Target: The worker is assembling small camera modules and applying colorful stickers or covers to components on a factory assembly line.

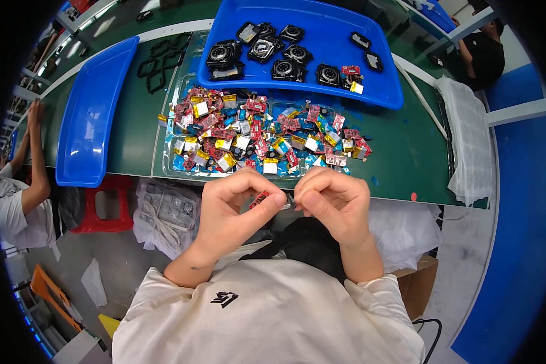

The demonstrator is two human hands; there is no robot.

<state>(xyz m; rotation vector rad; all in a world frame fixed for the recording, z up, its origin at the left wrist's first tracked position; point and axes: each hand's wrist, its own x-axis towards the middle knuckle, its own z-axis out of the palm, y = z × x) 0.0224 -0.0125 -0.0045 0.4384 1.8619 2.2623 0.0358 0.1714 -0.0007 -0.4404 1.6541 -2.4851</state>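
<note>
My left hand [233, 209] is closed in a pinch on a small red circuit board [259, 199] in front of my chest, just off the table's near edge. My right hand [340, 205] faces it with thumb and fingers pressed together. Between the two sets of fingertips shows a small dark and silvery bit, too small to name. Just beyond my hands spreads a pile of red circuit boards [288, 123] mixed with silver and yellow battery cells [227, 161], lying on clear plastic trays [164, 159].
Behind the pile, a blue tray [340, 36] holds several black round-faced watch-like housings [262, 48]. Another blue tray [94, 115] stands at the left beside black frames [155, 76]. White wrapped packing [464, 139] lies at the right edge. Other people sit at far left and far right.
</note>
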